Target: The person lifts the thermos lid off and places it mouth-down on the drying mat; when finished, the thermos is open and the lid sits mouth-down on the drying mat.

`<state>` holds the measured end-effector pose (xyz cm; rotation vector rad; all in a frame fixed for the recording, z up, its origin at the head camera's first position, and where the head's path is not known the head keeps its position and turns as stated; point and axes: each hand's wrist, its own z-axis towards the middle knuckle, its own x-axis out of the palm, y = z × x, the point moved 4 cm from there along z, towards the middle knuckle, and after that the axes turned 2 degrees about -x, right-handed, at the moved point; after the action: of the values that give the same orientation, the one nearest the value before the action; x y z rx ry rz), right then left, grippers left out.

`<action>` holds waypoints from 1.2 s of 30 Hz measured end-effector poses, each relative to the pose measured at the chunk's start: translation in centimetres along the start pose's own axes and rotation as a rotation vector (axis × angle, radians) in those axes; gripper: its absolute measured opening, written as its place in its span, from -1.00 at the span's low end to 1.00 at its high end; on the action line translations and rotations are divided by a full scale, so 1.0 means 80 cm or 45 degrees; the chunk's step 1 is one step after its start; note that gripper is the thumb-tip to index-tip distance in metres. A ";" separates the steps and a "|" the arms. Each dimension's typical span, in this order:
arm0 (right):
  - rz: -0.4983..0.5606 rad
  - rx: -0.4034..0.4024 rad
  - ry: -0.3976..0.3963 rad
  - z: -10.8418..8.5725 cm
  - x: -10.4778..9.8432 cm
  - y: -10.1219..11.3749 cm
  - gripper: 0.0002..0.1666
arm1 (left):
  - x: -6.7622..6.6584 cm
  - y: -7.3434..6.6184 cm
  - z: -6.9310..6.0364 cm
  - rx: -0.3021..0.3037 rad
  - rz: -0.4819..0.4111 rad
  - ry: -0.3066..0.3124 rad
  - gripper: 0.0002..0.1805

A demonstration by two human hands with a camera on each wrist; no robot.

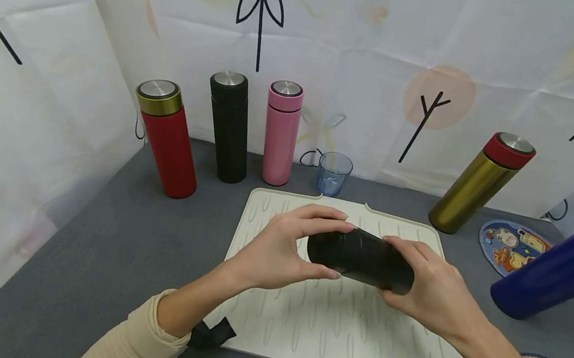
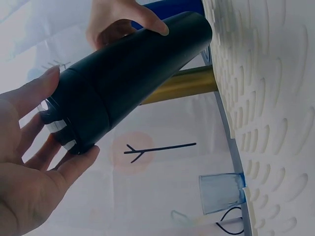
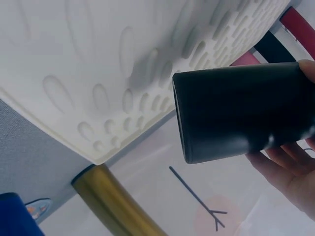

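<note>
A black bottle (image 1: 362, 257) is held on its side above the cream ribbed mat (image 1: 317, 331), slightly tilted. My left hand (image 1: 283, 245) grips its capped end; in the left wrist view the fingers and thumb of the left hand (image 2: 44, 147) spread around the cap of the bottle (image 2: 123, 73), with silver showing between them. Near the base end, my right hand (image 1: 437, 289) holds the bottle between thumb and fingers. The right wrist view shows the flat base end of the bottle (image 3: 241, 110) close up.
Behind the mat stand a red bottle (image 1: 168, 145), another black bottle (image 1: 229, 130), a pink bottle (image 1: 279, 139) and a blue glass (image 1: 333, 174). To the right are a gold bottle (image 1: 472, 189), a blue bottle (image 1: 565, 266) and patterned coasters (image 1: 508, 244).
</note>
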<state>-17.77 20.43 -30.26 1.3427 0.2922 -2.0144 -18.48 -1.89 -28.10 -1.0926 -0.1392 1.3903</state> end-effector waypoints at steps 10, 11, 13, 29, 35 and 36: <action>-0.023 -0.021 -0.065 -0.001 0.003 0.002 -0.01 | 0.002 -0.003 -0.003 -0.083 -0.043 -0.079 -0.36; -0.032 -0.025 -0.077 -0.001 0.003 0.002 -0.01 | 0.003 -0.003 -0.003 -0.092 -0.063 -0.087 -0.36; -0.050 -0.031 -0.102 0.000 0.003 0.003 0.00 | 0.003 -0.002 -0.003 -0.112 -0.098 -0.104 -0.37; -0.165 -0.012 -0.128 0.004 0.003 0.012 -0.01 | -0.006 0.015 -0.002 -0.405 -0.100 -0.067 -0.30; -0.040 -0.008 0.029 0.006 -0.008 0.008 -0.06 | -0.020 0.018 0.005 -0.087 -0.046 0.153 -0.06; -0.023 -0.003 0.053 0.006 -0.009 0.007 -0.07 | -0.021 0.018 0.006 -0.026 -0.039 0.177 -0.07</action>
<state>-17.58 20.09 -29.29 1.3862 0.3270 -2.0020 -20.26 -3.31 -27.95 -1.1953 -0.0692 1.2834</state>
